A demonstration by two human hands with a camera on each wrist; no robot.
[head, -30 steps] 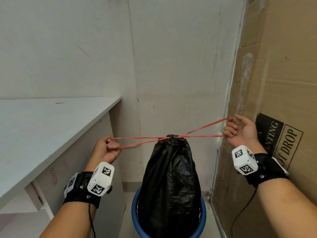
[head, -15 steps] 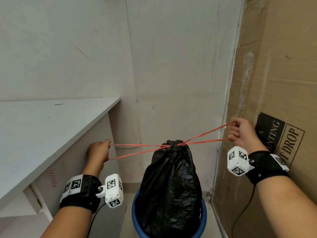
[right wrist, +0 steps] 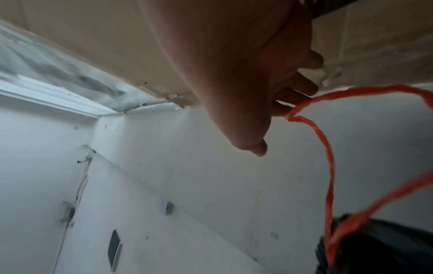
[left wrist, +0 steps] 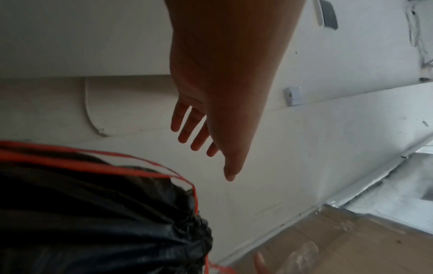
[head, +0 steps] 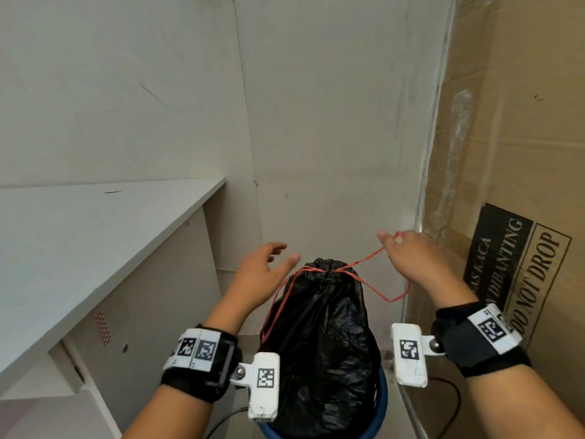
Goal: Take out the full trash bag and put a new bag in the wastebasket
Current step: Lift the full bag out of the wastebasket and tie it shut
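"DO NOT DROP" is read, printed sideways inside a black-outlined box on the cardboard box (head: 522, 153) at right. Beside it, on a black panel, "DIBANTING" and partly "KACA" are made out; remaining letters are cut off.

Storage corner: cardboard box (head: 522, 153), white desk (head: 79, 236).

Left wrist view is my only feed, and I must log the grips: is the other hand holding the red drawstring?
Observer: Yes, the right hand has one loop of the red drawstring hooked over its curled fingers.
Operator: Is the black bag out of the bin yet?
Observer: No, the black bag stands in the blue wastebasket.
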